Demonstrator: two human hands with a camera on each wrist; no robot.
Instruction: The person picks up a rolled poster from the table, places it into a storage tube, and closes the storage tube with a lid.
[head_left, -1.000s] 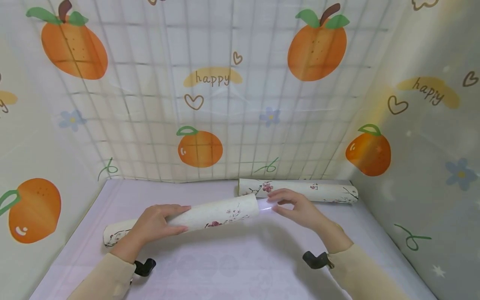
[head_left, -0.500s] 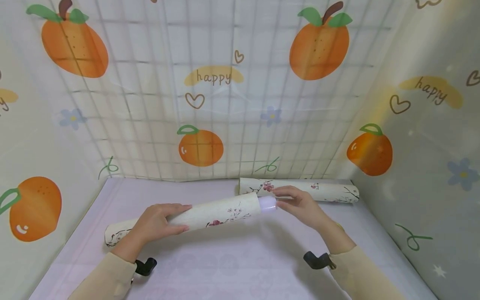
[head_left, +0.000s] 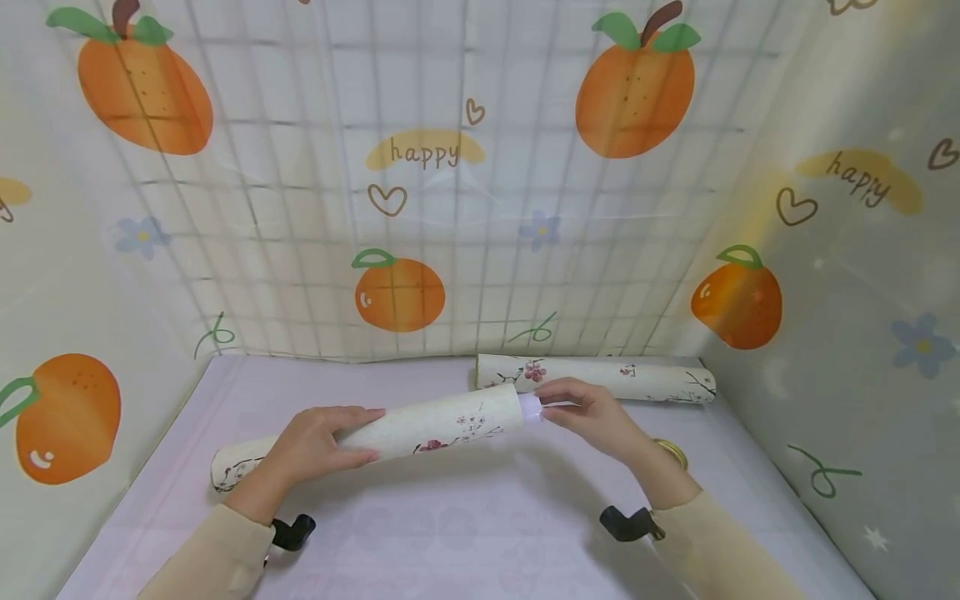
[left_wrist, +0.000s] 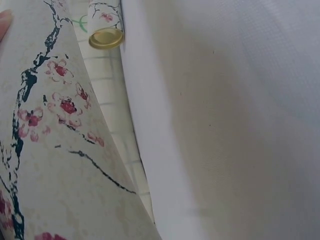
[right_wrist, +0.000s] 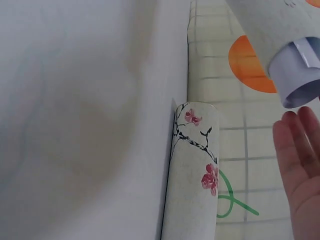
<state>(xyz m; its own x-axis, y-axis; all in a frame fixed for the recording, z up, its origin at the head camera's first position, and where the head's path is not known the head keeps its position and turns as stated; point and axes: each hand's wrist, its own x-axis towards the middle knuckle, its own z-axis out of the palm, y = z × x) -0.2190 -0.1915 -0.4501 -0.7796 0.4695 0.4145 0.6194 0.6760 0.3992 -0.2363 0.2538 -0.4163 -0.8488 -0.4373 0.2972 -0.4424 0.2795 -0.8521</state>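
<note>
Left hand [head_left: 313, 448] grips one floral tube [head_left: 444, 422], second tube [head_left: 600, 380] behind; right hand [head_left: 596, 419], fingers extended, at one white roll [head_left: 530, 407].

Slanted blossom-print tube [head_left: 442, 429], pale roll [head_left: 529, 407] partly inside right end

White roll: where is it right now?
In the head view, the white roll pokes from the right end of the flowered tube in the left hand, close by the right hand.
</note>
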